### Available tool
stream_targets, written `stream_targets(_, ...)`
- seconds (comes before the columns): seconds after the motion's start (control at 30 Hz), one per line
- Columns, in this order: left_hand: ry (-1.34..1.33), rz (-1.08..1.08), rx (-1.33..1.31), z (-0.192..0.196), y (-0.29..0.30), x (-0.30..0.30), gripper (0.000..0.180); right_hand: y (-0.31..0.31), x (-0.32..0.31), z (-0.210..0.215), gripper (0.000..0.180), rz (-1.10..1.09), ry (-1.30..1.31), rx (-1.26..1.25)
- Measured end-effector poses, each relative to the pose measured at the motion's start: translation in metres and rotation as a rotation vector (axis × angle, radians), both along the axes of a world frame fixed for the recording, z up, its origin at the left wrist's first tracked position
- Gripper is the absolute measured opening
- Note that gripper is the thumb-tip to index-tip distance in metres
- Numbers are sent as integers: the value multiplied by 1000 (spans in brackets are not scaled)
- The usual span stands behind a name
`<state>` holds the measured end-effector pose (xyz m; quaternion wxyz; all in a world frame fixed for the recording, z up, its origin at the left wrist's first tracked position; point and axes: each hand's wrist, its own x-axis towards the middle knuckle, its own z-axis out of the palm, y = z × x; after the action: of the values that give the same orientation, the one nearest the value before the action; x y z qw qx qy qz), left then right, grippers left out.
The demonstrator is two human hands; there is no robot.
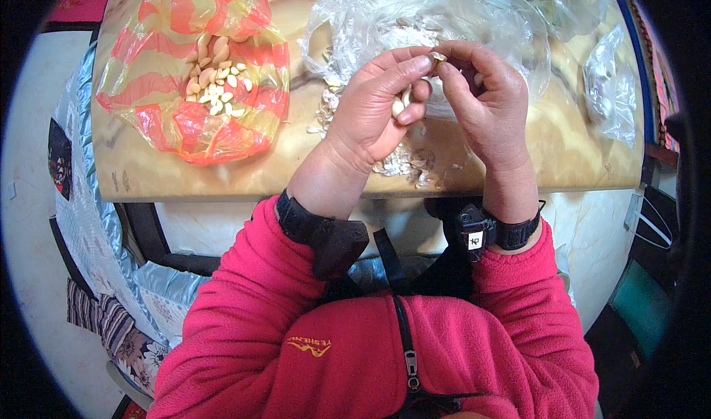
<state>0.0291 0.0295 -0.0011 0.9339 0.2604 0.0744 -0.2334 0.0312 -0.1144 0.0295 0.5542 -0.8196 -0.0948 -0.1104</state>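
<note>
A small garlic clove [438, 58] with papery skin on it is pinched between the fingertips of my two hands, above the table's front part. My left hand [363, 115] is closed, and its curled lower fingers hold pale peeled cloves [400, 106] against the palm. My right hand [492, 101] is closed too, its thumb and forefinger on the clove's right side. Something small and pale shows among its curled fingers, too small to tell. Peeled garlic cloves [222, 97] lie heaped on a red-and-yellow striped plastic bag [248, 138] at the left. Loose garlic skins [404, 163] are scattered below my hands.
Behind my hands spreads a crumpled clear plastic bag [341, 15] with white pieces inside. Another clear bag [611, 86] lies near the right edge of the marbled table [170, 178]. A patterned cloth [111, 323] covers something at the lower left.
</note>
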Motion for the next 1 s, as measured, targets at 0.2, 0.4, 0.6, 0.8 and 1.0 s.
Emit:
stream_targets(0.2,-62,11,261,9,1,0,18,-6,0,3,17,71,-32,-148)
stream_targets(0.4,-124,41,382,14,0,-3,15,-8,3,-1,18,136,-102,-116)
stream_targets(0.6,-149,68,416,15,1,-4,10,-5,3,-5,18,173,-143,-119)
stream_targets(0.8,-31,60,325,15,-2,-6,9,0,1,0,16,170,-85,-130)
stream_targets(1.0,-43,48,318,14,-3,-6,10,0,-2,5,13,158,-7,-185)
